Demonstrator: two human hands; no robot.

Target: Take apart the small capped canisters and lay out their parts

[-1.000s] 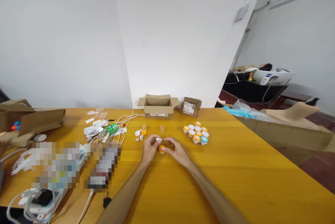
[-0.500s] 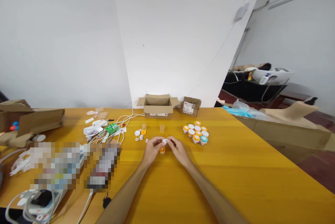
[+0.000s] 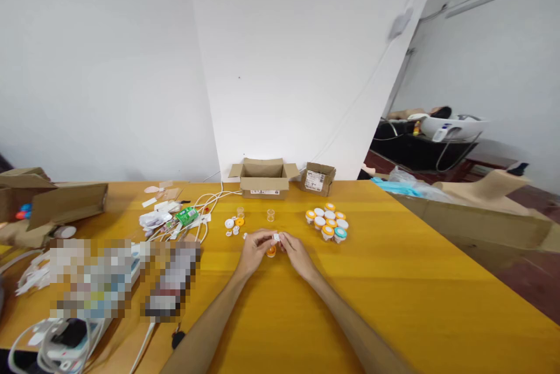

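Observation:
Between the fingertips of my left hand (image 3: 255, 250) and my right hand (image 3: 297, 251) is a small white plastic part (image 3: 276, 237). Both hands are closed on it, just above the table. Under them an orange cap (image 3: 271, 252) lies on the wood, partly covered by my left fingers. Beyond the hands stands a clear plastic cylinder (image 3: 270, 215). Left of my left hand lie a white lid (image 3: 229, 223), an orange ring (image 3: 239, 222) and several small white parts (image 3: 235, 230), with another clear cylinder (image 3: 240, 212) behind them.
Right of my hands stands a cluster of small jars (image 3: 329, 223) with orange, white and teal lids. An open cardboard box (image 3: 264, 186) and a smaller box (image 3: 318, 179) stand at the wall. Cables, a green packet (image 3: 187, 215) and a power strip (image 3: 131, 280) crowd the left side.
My hands stay nearly in place; the small white part between my fingertips has turned slightly. The rest of the table looks the same, with a slight shift of the view.

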